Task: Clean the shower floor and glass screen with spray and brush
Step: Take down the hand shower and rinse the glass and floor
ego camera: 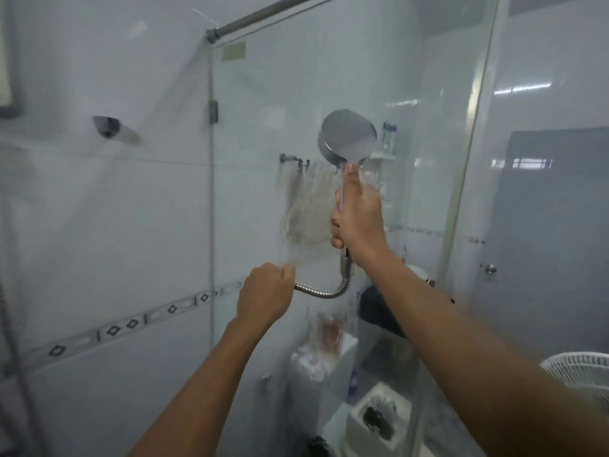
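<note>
Two hands in view, both occupied. Right hand (357,216) is clenched round the handle of one shower head (347,135), held upright just right of frame centre; the round head sits at 12 o'clock of that hand. Left hand (267,291) is closed in a fist on one metal hose (321,291), at 8 o'clock of the right hand; the hose is looped from the handle base down and across into the fist. One glass screen (263,94) is stood directly behind both hands, its left edge running top to bottom left of centre. Water (306,206) is seen striking the glass at 9 o'clock of the right hand; a second wet splash patch (324,338) is seen lower, at 6 o'clock. One support bar (263,14) is fixed to the screen's top corner at 12 o'clock. One clamp (214,112) is mounted on the glass edge. One wall fitting (107,127) is seen on the tiles at 9 o'clock, with one patterned tile band (131,323) below it. One white fan grille (580,367) is cut off at 4 o'clock. One door knob (491,268) is seen at 3 o'clock.
</note>
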Available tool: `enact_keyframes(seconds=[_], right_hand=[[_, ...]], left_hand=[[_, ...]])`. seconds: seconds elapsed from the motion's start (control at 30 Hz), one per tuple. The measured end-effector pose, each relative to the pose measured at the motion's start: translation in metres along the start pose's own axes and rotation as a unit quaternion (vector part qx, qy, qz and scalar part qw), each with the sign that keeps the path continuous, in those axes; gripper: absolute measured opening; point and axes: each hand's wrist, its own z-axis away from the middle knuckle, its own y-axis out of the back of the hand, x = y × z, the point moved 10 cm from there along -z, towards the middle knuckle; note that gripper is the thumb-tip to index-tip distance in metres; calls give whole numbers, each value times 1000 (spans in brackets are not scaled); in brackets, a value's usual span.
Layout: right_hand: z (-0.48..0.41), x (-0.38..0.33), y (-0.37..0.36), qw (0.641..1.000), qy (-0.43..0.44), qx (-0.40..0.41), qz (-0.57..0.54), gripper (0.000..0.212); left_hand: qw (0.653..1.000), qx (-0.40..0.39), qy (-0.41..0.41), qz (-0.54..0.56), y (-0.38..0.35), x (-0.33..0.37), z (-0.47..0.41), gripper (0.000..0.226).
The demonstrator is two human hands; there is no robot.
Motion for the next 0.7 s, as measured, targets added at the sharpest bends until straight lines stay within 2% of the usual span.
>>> enact_keyframes(seconds=[0.1,0.3,0.5,0.7], right_hand=[[5,36,-26,999,-31,-12,-5,55],[-15,72,-78,998,-50,-22,-35,54],[-58,71,-129,999,-12,-25,-34,55],[-113,57,-166,999,27,-13,-11,58]], left_hand=[[999,-18,-1,-45,-2,-34,2,40],[998,6,50,-36,17,-92,-25,45],[996,44,78,-30,44,-124,-77,45],[996,63,54,-15,68,-127,-134,45]])
